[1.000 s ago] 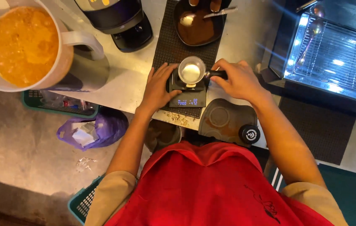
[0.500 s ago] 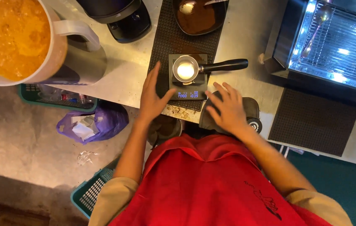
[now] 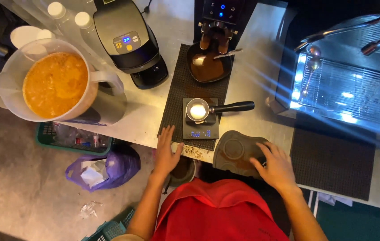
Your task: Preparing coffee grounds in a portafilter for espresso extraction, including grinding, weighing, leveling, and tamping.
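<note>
Resting empty at the worktop (image 3: pixel 252 96) edge, both hands have let go: the left hand (image 3: pixel 167 154) lies open at 7 o'clock of the scale (image 3: pixel 201 127), the right hand (image 3: pixel 277 166) spread on the tamping mat (image 3: pixel 234 151) at 5 o'clock. The portafilter (image 3: pixel 203 110) now sits alone on the scale; an orange-filled jug (image 3: pixel 56 85) stands at 9 o'clock, a grounds bowl (image 3: pixel 208 67) at 12.

Counter (image 3: pixel 252 89), centre: a mat (image 3: pixel 179 105) carrying a scale (image 3: pixel 201 129), a portafilter (image 3: pixel 199 110) on the scale with its handle pointing right, and a bowl of grounds (image 3: pixel 208 67) behind it under the grinder (image 3: pixel 219 18). Left of the mat stand a kettle base unit (image 3: pixel 129 40) and, further left, a pitcher (image 3: pixel 58 87) at the counter's edge; right of it sit the espresso machine's drip tray (image 3: pixel 346 98) and a second mat (image 3: pixel 333 163). Near edge: left hand (image 3: pixel 167 154) beside the scale, right hand (image 3: pixel 277 167) on a tamping pad (image 3: pixel 237 151); on the floor below left, a basket (image 3: pixel 71 138) and a bag (image 3: pixel 105 167).
</note>
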